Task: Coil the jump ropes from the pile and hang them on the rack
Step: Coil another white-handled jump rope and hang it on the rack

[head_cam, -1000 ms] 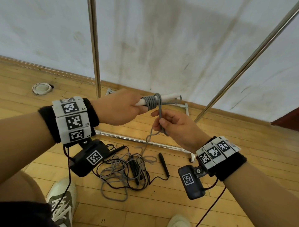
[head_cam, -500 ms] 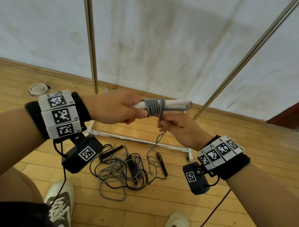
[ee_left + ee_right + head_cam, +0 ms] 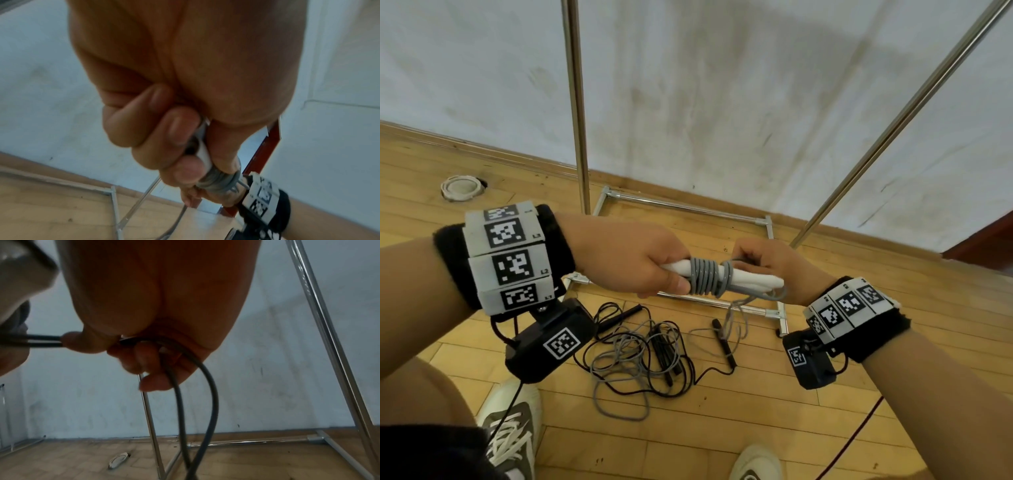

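The left hand point(image 3: 633, 260) clamps the white handles point(image 3: 750, 279), lying sideways toward the right hand point(image 3: 770, 267), which pinches the gray rope point(image 3: 705, 277) just behind them.

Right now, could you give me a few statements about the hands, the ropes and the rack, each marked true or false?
1. The left hand grips the white handles. True.
2. Grey rope is wound around the handles. True.
3. The right hand is empty. False: it holds the grey rope's loose length.
4. A coiled rope already hangs on the rack. False: none shows there.
5. Black ropes lie tangled on the floor. True.
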Tool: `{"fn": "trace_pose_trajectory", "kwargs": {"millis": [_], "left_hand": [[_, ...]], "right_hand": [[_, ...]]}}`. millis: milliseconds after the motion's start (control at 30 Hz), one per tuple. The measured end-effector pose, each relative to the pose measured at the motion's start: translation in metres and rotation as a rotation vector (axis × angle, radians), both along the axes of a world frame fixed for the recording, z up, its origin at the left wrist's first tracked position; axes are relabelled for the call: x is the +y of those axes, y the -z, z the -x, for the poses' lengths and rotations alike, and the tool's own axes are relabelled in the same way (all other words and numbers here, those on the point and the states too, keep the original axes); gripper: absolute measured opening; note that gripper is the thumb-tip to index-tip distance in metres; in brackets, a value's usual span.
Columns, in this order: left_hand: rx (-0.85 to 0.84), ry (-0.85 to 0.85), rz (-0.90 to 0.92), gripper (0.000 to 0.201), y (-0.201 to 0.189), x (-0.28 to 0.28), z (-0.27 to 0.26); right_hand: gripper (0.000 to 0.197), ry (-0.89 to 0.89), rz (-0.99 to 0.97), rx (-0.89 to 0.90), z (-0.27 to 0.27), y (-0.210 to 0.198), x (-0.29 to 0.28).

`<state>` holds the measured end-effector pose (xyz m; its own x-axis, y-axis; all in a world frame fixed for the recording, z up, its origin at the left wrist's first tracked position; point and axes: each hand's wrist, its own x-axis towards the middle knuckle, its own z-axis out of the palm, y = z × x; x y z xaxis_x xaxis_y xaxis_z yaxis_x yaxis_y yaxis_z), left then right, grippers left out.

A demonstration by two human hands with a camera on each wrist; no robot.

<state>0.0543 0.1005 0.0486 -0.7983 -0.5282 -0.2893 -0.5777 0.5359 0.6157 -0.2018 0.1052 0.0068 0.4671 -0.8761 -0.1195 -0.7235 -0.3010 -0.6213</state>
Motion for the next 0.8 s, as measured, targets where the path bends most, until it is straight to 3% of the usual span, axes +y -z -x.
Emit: {"fn": "trace_pose_trajectory", "kwargs": {"millis": [200, 467, 600, 800], "left_hand": [[-0.240, 0.016, 0.164, 0.027, 0.013, -0.001, 0.006], [-0.291, -0.131, 0.293, 0.027, 0.020, -0.018, 0.004], [-0.182, -0.260, 0.365, 0.027, 0.025, -0.025, 0.001], [0.047, -0.366, 0.349, 0.028, 0.024, -0.032, -0.004]], "right_hand": [[0.013, 0.070, -0.120, -0.142, -0.003, -0.006, 0.001], [0.015, 0.194, -0.165, -0.347, -0.015, -0.026, -0.001], [0.008, 0.192, -0.203, -0.493, -0.021, -0.025, 0.003], [0.005, 0.223, -0.098, -0.673, -0.031, -0.013, 0.008]]}}
